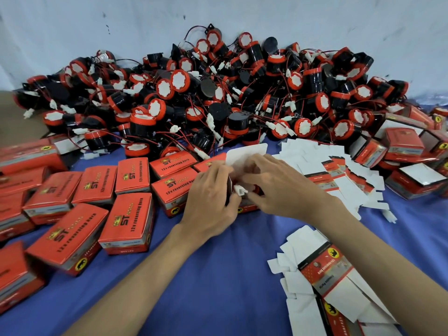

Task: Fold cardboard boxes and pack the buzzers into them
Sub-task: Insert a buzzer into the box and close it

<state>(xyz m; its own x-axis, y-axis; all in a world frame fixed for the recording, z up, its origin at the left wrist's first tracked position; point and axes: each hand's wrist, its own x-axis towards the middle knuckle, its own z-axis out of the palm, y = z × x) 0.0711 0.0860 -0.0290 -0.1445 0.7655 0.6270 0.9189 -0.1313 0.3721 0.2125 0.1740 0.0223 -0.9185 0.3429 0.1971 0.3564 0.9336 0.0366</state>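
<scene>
A heap of round black plastic buzzers with red rims, trailing red-and-black wires and white plugs, lies along the back of the blue surface. Closed red cardboard boxes printed "12v reversing horn" lie in loose rows at left. One open red cardboard box stands in the middle, its white lid flap raised. Flat white-backed box blanks fan out at right.

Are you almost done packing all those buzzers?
Not nearly. On the left lie closed red boxes, done. The left hand holds one open box, flap up; the right hand reaches inside. A big pile of buzzers and stacks of flat boxes remain.
</scene>
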